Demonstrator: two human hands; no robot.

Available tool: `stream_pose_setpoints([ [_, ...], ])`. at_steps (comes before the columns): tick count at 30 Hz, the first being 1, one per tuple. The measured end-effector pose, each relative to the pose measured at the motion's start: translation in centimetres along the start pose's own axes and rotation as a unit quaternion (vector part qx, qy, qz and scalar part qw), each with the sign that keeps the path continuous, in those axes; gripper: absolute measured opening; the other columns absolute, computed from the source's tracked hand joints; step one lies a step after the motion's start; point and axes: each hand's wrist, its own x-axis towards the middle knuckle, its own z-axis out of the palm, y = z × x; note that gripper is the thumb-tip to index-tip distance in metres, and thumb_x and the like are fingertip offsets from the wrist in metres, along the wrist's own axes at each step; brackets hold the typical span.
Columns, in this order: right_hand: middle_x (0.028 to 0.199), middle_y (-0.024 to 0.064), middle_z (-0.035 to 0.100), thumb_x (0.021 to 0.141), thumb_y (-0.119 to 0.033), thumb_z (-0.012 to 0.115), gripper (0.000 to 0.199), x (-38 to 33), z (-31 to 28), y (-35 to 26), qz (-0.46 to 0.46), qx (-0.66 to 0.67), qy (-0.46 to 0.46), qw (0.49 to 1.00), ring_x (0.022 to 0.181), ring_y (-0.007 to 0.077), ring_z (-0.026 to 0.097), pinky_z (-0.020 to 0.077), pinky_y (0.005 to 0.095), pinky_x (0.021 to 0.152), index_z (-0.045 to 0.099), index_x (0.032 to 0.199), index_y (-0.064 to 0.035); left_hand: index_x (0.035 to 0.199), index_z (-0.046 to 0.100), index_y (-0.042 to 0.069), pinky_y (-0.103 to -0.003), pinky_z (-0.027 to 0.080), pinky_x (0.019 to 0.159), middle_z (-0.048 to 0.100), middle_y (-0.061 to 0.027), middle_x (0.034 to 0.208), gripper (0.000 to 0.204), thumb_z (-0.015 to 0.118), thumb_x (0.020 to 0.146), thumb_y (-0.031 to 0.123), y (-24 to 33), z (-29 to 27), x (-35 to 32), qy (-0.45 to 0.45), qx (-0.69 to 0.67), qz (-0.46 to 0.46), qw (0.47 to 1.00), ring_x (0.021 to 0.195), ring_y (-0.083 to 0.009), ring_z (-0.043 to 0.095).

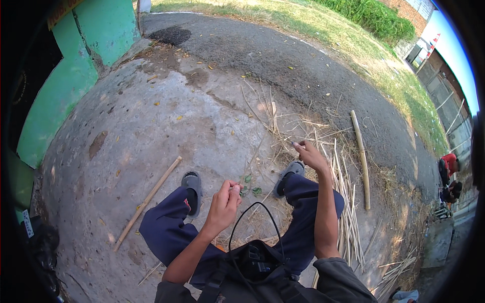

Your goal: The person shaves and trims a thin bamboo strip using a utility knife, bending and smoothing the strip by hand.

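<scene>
My left hand point(224, 206) is closed in front of my left knee, its thumb pressed against the fingers. Whatever it pinches is too thin to make out; a faint thin strand seems to run up from near it. Farther out to the right, my right hand point(311, 156) is closed on a small, narrow, dark-tipped object point(294, 144) whose kind I cannot tell. Beneath and beyond that hand lie thin pale shavings point(298, 123). A bundle of long split bamboo strips point(347, 222) lies beside my right leg.
A bamboo pole point(360, 159) lies right of the strips, another stick point(148, 203) left of my left foot. A few green leaves point(256, 191) are between my feet. A green wall point(58, 106) stands at the left. Two people point(448, 177) are at the far right.
</scene>
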Motion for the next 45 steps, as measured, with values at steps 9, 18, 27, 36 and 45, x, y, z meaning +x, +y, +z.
stream_pose_setpoints([
  [9, 0.075, -0.004, 0.048, 0.116, -0.035, 0.05, 0.039, -2.9, 0.0, -4.8, -0.163, 0.278, 0.12, 0.939, 0.069, 0.0066, 0.044, 0.039, 0.0281, 0.062, 0.065, 0.12, -0.0002, 0.116, 0.061, 0.006, -0.022, 0.032, 0.049, 0.05, 0.004, 0.073, 0.023, 0.048, 0.117, 0.026, 2.4, -0.2, 2.1, -0.039, -0.145, -0.126, 0.981, 0.055, -0.0016, 0.037],
  [18, 0.084, 0.0221, 0.069, 0.105, -0.03, 0.067, 0.027, -8.6, 4.0, -7.9, -0.339, 0.043, 0.032, 0.939, 0.075, 0.0399, 0.07, 0.0511, 0.0452, 0.067, 0.066, 0.112, -0.0035, 0.116, 0.063, 0.005, -0.021, 0.029, 0.05, 0.046, 0.0052, 0.071, 0.029, 0.047, 0.118, 0.028, 2.3, 1.7, 3.4, -0.048, -0.119, -0.072, 0.989, 0.056, -0.001, 0.035],
  [27, 0.078, 0.0158, 0.068, 0.104, -0.032, 0.069, 0.026, -9.4, 6.2, -8.7, -0.384, 0.043, -0.012, 0.922, 0.069, 0.0373, 0.069, 0.0504, 0.045, 0.061, 0.067, 0.111, -0.0075, 0.115, 0.061, 0.003, -0.021, 0.028, 0.05, 0.041, 0.0059, 0.071, 0.038, 0.042, 0.12, 0.036, 2.9, 0.9, 3.7, -0.077, -0.242, -0.132, 0.958, 0.058, -0.0016, 0.032],
  [36, 0.077, 0.0152, 0.068, 0.104, -0.031, 0.07, 0.025, -9.7, 6.7, -9.5, -0.378, 0.028, -0.017, 0.925, 0.069, 0.037, 0.07, 0.0506, 0.0456, 0.061, 0.067, 0.108, -0.0074, 0.109, 0.06, 0.006, -0.02, 0.028, 0.05, 0.044, 0.0064, 0.074, 0.027, 0.05, 0.118, 0.03, 2.0, 1.3, 3.4, -0.028, -0.196, -0.077, 0.977, 0.059, -0.0005, 0.034],
  [45, 0.07, 0.0177, 0.065, 0.104, -0.032, 0.07, 0.027, -8.3, 6.2, -8.5, -0.333, 0.053, 0.025, 0.941, 0.064, 0.0376, 0.068, 0.0488, 0.0444, 0.059, 0.069, 0.106, -0.0053, 0.102, 0.066, 0.002, -0.024, 0.036, 0.054, 0.055, 0.0031, 0.067, 0.022, 0.056, 0.113, 0.018, 2.8, 2.4, 2.6, 0.044, -0.015, -0.008, 0.999, 0.061, -0.0025, 0.048],
])
